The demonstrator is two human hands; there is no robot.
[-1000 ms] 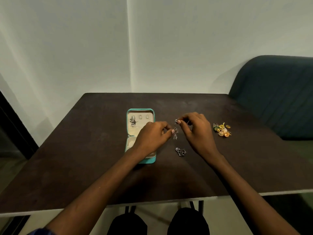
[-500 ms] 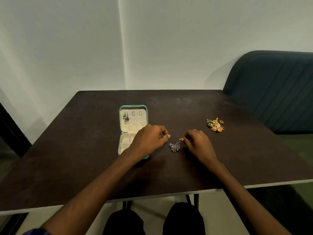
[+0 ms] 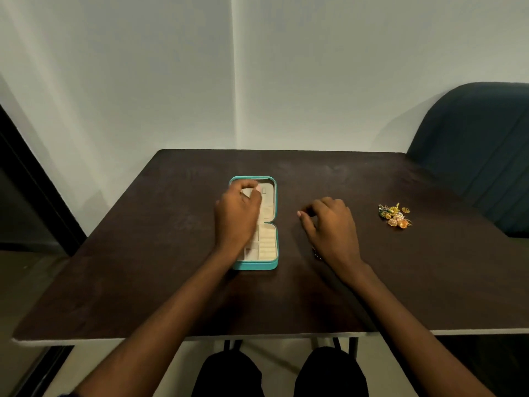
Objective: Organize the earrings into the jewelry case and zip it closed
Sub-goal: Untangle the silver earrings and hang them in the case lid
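Observation:
The teal jewelry case (image 3: 269,263) lies open on the dark table, its beige lid on the far side and its compartments on the near side. My left hand (image 3: 236,216) hovers over the lid, fingertips pinched together against the lining on a small silver earring that the fingers mostly hide. My right hand (image 3: 330,224) rests on the table to the right of the case, fingers loosely curled and holding nothing. A dark silver earring (image 3: 315,254) peeks out beside that wrist. A pile of gold earrings (image 3: 395,216) lies further right.
The dark table (image 3: 143,267) ends at a pale front edge near my knees. A dark blue upholstered seat (image 3: 481,144) stands at the right rear corner. White walls rise behind, and a dark door frame runs down the left.
My left hand has moved from the table beside the case up over the lid. My right hand has let go of the silver earring and now rests loosely above it.

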